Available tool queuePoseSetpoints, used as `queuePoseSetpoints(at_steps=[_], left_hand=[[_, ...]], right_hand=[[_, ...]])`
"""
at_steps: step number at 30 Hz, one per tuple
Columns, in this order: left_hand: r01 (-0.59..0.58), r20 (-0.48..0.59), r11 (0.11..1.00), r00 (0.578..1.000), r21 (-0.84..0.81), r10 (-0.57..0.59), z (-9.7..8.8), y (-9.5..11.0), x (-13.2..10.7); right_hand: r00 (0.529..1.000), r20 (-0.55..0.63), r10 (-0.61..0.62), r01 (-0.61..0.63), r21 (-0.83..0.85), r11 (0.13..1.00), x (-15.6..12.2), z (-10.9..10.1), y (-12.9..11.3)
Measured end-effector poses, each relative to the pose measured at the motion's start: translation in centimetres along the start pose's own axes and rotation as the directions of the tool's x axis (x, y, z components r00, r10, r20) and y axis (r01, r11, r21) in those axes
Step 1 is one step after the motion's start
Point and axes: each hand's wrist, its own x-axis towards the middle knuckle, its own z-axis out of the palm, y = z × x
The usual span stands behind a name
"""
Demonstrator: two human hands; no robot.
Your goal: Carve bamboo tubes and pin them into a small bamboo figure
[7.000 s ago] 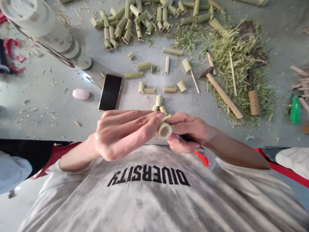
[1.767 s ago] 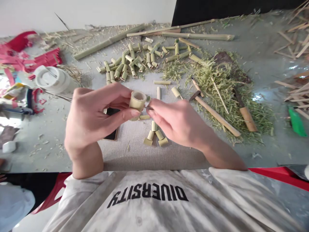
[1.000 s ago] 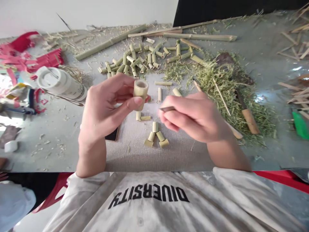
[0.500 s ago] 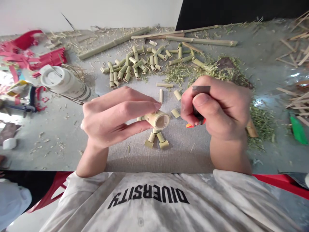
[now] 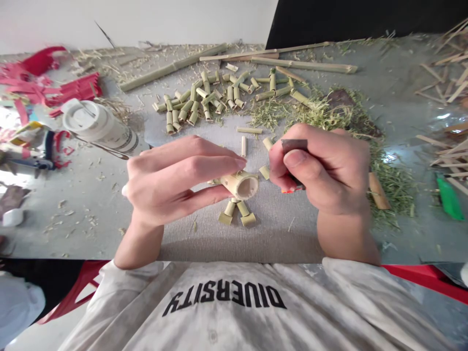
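My left hand pinches a short bamboo tube between its fingers, the hollow end turned towards me and to the right. In my right hand, the thumb presses on a dark, flat, blade-like tool. A bit of orange shows below that fist, and most of the tool is hidden by the fingers. The two hands are apart, both raised over a grey textured mat. Under the tube, partly covered, lie small bamboo pieces set out like two legs with feet.
Several cut bamboo sections lie behind my hands, with long bamboo poles farther back. Green shavings are heaped at the right. At the left stand a white lidded cup and pliers-like cutters, near red scraps.
My right hand has moved slightly left and down, nearer the tube, with the tool still in it. The left hand and the tube have shifted only a little.
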Motion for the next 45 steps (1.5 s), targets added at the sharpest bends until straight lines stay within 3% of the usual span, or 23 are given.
queuePoseSetpoints(at_steps=[3,5,7,9,11,14,18,24,27,29,32,37,41,45], left_hand=[[0.211,-0.002,0.950,0.976,-0.229,-0.217,0.3,0.5,-0.5],[0.389,0.123,0.789,0.918,-0.475,-0.378,0.7,0.8,-0.6],[0.506,0.309,0.562,0.857,-0.654,-0.413,1.1,0.9,-0.6],[0.573,0.426,0.386,0.810,-0.723,-0.404,1.5,0.8,-0.5],[0.616,0.450,0.325,0.766,-0.717,-0.459,2.1,0.6,-0.4],[0.624,0.371,0.395,0.749,-0.674,-0.549,3.0,0.6,-0.5],[0.596,0.293,0.488,0.774,-0.638,-0.561,3.9,0.6,-0.7],[0.605,0.311,0.483,0.770,-0.633,-0.557,3.9,0.4,-0.7],[0.598,0.306,0.400,0.749,-0.694,-0.588,3.8,0.6,-0.7],[0.578,0.283,0.376,0.746,-0.724,-0.602,3.9,0.7,-0.6],[0.571,0.237,0.448,0.760,-0.688,-0.605,4.0,0.7,-0.4],[0.573,0.169,0.587,0.782,-0.571,-0.600,4.1,0.2,-0.2],[0.520,0.166,0.676,0.840,-0.522,-0.517,3.9,-0.2,-0.5],[0.541,0.196,0.685,0.833,-0.488,-0.518,3.6,-0.1,-0.7]], right_hand=[[1.000,-0.006,-0.019,0.019,0.022,1.000,-0.1,0.6,0.0],[0.997,-0.067,-0.036,0.038,0.025,0.999,-0.1,1.3,-0.2],[0.991,-0.124,-0.056,0.057,0.006,0.998,-0.1,1.9,-0.4],[0.990,-0.115,-0.081,0.079,-0.024,0.997,-0.1,2.1,-0.5],[0.994,-0.054,-0.097,0.094,-0.054,0.994,-0.2,1.9,-0.4],[0.995,-0.021,-0.099,0.096,-0.107,0.990,-0.1,1.4,-0.1],[0.989,-0.009,-0.148,0.145,-0.154,0.977,0.1,1.1,0.5],[0.972,0.077,-0.224,0.236,-0.278,0.931,0.4,0.5,0.8],[0.964,0.178,-0.196,0.255,-0.428,0.867,0.2,0.2,0.8],[0.964,0.186,-0.189,0.259,-0.502,0.825,0.1,0.2,0.8],[0.955,0.169,-0.246,0.297,-0.595,0.747,0.1,0.3,0.7],[0.920,0.241,-0.308,0.377,-0.759,0.531,0.5,0.5,0.5],[0.918,0.243,-0.315,0.382,-0.758,0.528,0.6,0.5,0.7],[0.922,0.213,-0.324,0.360,-0.779,0.514,0.5,0.5,0.8]])
